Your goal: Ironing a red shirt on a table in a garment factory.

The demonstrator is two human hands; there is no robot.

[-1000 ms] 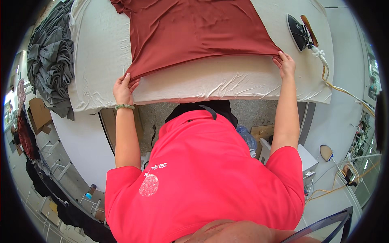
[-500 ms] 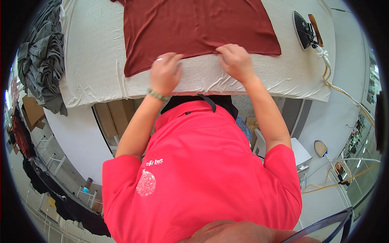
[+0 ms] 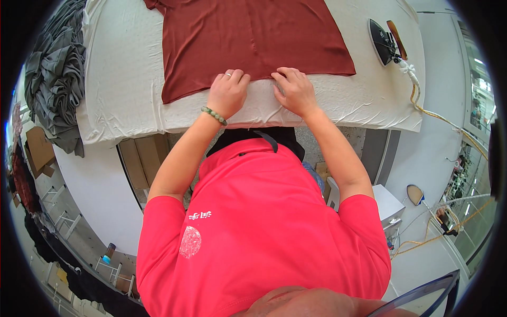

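A dark red, silky top (image 3: 253,42) lies spread on the white-covered table, its hem toward me and a sleeve edge at the upper left. My left hand (image 3: 228,94), with a ring and a green bead bracelet (image 3: 214,115), is closed at the hem, fingers bent over the cloth edge; its thumb is partly hidden. Just to the right, my right hand (image 3: 296,91) rests its fingertips on the same hem, thumb held apart from the fingers. Fine creases run down the top's middle.
A black iron (image 3: 383,42) with a brown handle stands at the table's right, its hose and cord (image 3: 414,92) trailing off the edge. Heaped grey garments (image 3: 55,68) lie at the left edge. Cardboard (image 3: 142,158) shows under the white table cover (image 3: 121,79).
Both hands have drawn closer together along the hem; the left moved right, the right slightly left. The view has shifted a little, and the right thumb stands out more.
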